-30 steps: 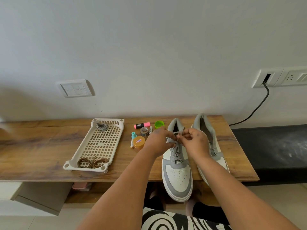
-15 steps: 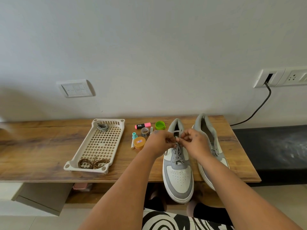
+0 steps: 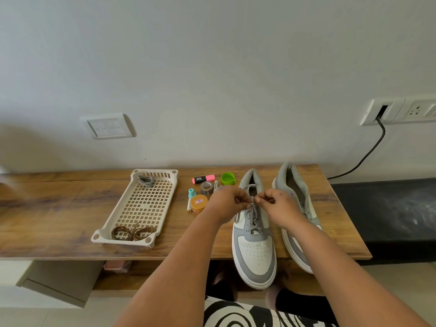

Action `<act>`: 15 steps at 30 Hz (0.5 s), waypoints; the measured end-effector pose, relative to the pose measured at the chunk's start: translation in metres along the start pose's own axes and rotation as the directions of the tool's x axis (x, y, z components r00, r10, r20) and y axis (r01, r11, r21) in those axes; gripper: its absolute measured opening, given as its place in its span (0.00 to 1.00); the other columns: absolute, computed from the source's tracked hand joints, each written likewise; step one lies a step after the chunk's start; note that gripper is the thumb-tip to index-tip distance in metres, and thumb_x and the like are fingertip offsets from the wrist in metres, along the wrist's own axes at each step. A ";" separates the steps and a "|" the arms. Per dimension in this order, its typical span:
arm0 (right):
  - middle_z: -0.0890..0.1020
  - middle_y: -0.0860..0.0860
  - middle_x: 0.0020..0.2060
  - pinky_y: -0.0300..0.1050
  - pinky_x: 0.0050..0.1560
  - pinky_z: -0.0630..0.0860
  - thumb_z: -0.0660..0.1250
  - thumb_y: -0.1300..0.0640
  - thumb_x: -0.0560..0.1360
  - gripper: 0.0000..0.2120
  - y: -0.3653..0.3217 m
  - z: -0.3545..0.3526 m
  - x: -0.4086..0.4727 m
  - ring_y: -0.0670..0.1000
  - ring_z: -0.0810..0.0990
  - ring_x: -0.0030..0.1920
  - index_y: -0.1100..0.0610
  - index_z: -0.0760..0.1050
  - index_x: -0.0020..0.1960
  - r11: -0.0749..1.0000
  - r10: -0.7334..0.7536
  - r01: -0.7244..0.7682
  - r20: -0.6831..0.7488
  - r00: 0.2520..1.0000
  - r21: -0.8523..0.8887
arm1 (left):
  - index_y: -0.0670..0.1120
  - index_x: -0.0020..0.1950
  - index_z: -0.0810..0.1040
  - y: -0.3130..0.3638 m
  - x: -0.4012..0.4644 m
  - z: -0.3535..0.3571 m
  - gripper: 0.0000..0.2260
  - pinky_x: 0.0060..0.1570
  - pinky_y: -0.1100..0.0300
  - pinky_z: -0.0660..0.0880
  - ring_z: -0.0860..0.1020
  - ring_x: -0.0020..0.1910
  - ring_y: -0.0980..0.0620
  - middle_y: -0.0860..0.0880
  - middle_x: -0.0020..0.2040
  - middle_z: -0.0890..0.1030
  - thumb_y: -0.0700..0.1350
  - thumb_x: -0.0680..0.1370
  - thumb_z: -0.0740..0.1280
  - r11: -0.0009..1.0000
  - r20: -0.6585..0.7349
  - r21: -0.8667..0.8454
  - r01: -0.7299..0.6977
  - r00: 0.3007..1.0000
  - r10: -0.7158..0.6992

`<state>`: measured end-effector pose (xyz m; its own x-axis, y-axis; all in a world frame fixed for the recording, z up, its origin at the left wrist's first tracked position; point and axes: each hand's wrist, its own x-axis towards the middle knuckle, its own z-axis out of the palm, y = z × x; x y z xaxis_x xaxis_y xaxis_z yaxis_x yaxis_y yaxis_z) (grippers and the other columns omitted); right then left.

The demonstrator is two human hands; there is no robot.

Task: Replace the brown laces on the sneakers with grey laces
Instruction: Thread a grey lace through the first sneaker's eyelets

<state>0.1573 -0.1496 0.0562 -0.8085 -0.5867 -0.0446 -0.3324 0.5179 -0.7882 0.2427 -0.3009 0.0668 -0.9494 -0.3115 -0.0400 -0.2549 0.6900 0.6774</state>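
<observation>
Centre-right of the frame: left hand (image 3: 227, 204) and right hand (image 3: 279, 205) close together, each pinching the grey lace (image 3: 253, 212) above the tongue of the left-hand sneaker (image 3: 256, 246), toe hanging over the front edge of the wooden bench (image 3: 59, 208). Just right of it, the second sneaker (image 3: 293, 197), partly hidden behind the right forearm. Left of centre, a perforated cream tray (image 3: 141, 208) with brown laces (image 3: 133, 232) bundled at its near end and a coiled spare grey lace (image 3: 146, 181) at its far end.
</observation>
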 end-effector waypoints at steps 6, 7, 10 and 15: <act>0.80 0.45 0.34 0.31 0.35 0.71 0.80 0.52 0.66 0.08 -0.005 0.004 -0.016 0.42 0.77 0.36 0.51 0.81 0.40 0.987 -0.160 0.159 -0.070 0.985 -0.016 | 0.48 0.51 0.84 0.001 -0.001 -0.001 0.05 0.53 0.58 0.77 0.79 0.47 0.55 0.53 0.46 0.82 0.43 0.76 0.72 0.999 0.002 0.031 -0.016 1.000 0.016; 0.80 0.46 0.36 0.31 0.35 0.70 0.80 0.52 0.66 0.09 -0.004 0.009 -0.018 0.42 0.77 0.37 0.51 0.81 0.40 0.985 -0.168 0.165 -0.072 0.983 -0.045 | 0.48 0.51 0.84 0.001 -0.001 -0.001 0.05 0.53 0.56 0.77 0.79 0.48 0.55 0.52 0.46 0.83 0.42 0.76 0.72 0.999 0.002 0.031 -0.015 1.000 0.015; 0.77 0.45 0.40 0.38 0.38 0.71 0.78 0.54 0.67 0.09 -0.002 0.022 -0.023 0.44 0.75 0.40 0.53 0.79 0.42 0.965 -0.225 0.196 -0.163 0.961 -0.175 | 0.48 0.50 0.84 0.001 -0.001 -0.001 0.05 0.55 0.55 0.78 0.81 0.49 0.54 0.51 0.47 0.84 0.43 0.76 0.72 1.000 0.012 0.020 -0.013 1.000 0.013; 0.75 0.46 0.38 0.47 0.36 0.74 0.74 0.47 0.69 0.12 -0.005 0.033 -0.025 0.49 0.73 0.41 0.53 0.75 0.38 0.924 -0.249 0.150 -0.256 0.934 -0.351 | 0.49 0.50 0.84 -0.001 0.000 -0.001 0.04 0.56 0.55 0.76 0.79 0.51 0.56 0.53 0.48 0.84 0.45 0.76 0.72 0.999 0.007 0.046 -0.028 1.000 0.028</act>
<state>0.1950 -0.1581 0.0415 -0.7967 -0.5179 0.3114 -0.5991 0.6094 -0.5194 0.2435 -0.3020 0.0665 -0.9573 -0.2878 -0.0260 -0.2364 0.7281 0.6435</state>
